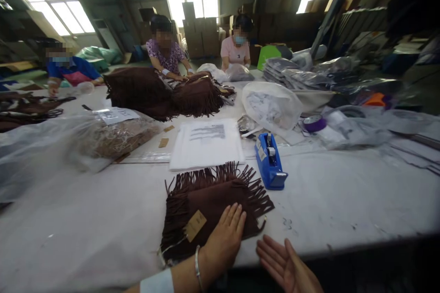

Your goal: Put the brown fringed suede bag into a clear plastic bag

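On the near side of the worktop [326, 201], the seemingly folded brown fringed fabric [210, 199] is being covered by a flat left hand [225, 238] gripping nothing, while an empty, open right hand [288, 263] is being held just beside it. Something soft, limp and fairly light is probably being handled, so a hold is being favoured on the body, not the loose fringe [213, 175] or card tag [195, 225]
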Tool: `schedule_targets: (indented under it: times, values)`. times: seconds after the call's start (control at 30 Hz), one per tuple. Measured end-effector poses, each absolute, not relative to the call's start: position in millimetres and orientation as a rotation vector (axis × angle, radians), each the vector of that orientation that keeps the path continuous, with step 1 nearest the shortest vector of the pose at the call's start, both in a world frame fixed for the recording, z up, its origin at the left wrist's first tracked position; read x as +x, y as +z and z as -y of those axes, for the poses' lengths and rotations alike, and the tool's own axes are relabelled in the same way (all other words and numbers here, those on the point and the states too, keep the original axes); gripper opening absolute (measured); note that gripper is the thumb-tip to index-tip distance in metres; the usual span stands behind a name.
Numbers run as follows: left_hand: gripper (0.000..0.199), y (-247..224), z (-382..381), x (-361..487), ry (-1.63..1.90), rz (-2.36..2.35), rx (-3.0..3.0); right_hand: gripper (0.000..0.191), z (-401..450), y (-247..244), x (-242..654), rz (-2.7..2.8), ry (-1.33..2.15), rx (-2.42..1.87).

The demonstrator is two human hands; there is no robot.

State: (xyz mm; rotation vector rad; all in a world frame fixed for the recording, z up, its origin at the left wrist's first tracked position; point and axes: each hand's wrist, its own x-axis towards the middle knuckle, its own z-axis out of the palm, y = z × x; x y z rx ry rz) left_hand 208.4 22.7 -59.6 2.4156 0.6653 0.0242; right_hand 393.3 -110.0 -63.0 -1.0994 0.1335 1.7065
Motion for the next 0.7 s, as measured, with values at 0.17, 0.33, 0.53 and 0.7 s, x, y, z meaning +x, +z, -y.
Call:
schedule_targets:
  times: [0.17, 0.33, 0.53, 0.7]
  values:
    - [0.077, -49.4, -28.7, 192.3, 0.138, -0.645, 2.35, 0.083, 73.7, -54.0, 372.4, 0.122, 1.868, -0.896]
    - [0.088, -41.5, -23.3, 179.6, 0.118, -0.593, 2.314, 0.085, 11.0, -54.3, 365.3, 0.407, 1.592, -1.097]
    - [0.08, -50.8, -19.3, 178.1, 0.101, -0.523, 2.204, 0.084, -27.1, -60.1, 376.6, 0.95, 1.22, -1.377]
    - [0.036, -42.3, -9.5, 176.0, 0.348, -0.442, 1.928, 0.062, -28.1, -64.4, 350.3, 1.836, 1.004, -1.513]
